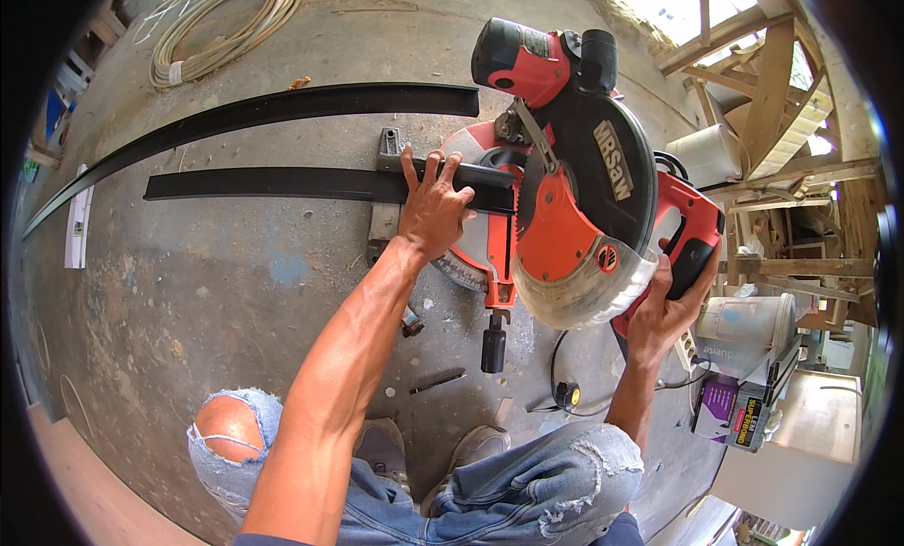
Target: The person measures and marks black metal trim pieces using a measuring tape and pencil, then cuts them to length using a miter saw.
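Observation:
A red and black miter saw (589,136) stands on the concrete floor in front of me, its head raised above the red base. My left hand (436,202) spreads its fingers over a long black channel strip (273,184) and holds it against the saw's fence. The strip's right end reaches beside the blade. My right hand (664,311) is wrapped round the saw's handle (695,249), to the right of the clear blade guard (593,292). A second black strip (311,105) lies farther away, apart from the held one.
A coiled hose (226,28) lies at the far left. Near my shoes are a pencil (438,381) and a tape measure (567,393). White buckets (749,325), a purple box (730,412) and wooden frames (772,94) stand at the right. A black cord (678,384) crosses the floor.

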Available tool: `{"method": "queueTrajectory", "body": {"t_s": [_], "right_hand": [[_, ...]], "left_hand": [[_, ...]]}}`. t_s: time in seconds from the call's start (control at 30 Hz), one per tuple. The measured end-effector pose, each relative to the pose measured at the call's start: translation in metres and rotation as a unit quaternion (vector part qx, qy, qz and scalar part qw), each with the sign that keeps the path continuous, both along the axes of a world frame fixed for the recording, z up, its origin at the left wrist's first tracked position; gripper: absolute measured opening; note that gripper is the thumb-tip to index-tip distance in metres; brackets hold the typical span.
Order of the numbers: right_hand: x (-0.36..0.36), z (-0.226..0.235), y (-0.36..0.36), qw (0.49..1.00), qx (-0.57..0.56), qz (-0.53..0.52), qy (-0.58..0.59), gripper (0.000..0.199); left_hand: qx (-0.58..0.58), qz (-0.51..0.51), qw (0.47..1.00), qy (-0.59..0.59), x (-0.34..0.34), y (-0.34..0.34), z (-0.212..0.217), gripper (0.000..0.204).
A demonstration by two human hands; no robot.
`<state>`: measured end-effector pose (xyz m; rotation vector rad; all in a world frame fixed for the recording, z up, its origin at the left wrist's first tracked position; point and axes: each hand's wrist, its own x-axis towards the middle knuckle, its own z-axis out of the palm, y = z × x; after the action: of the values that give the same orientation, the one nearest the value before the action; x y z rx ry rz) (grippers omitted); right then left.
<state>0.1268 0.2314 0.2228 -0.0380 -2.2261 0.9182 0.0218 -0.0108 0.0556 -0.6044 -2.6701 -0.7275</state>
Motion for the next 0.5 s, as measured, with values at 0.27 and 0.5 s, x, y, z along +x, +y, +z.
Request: {"method": "queueTrajectory", "body": {"t_s": [0.27, 0.5], "right_hand": [[-0.0002, 0.0018, -0.0010, 1.000, -0.010, -0.004, -0.006, 0.067], [0.0008, -0.0005, 0.0001, 1.000, 0.002, -0.008, 0.001, 0.068]], "left_hand": [[0.012, 0.000, 1.000, 0.020, -0.0009, 0.0014, -0.0034, 0.020], [0.008, -0.001, 1.000, 0.016, -0.0012, 0.0012, -0.0022, 0.022]]}}
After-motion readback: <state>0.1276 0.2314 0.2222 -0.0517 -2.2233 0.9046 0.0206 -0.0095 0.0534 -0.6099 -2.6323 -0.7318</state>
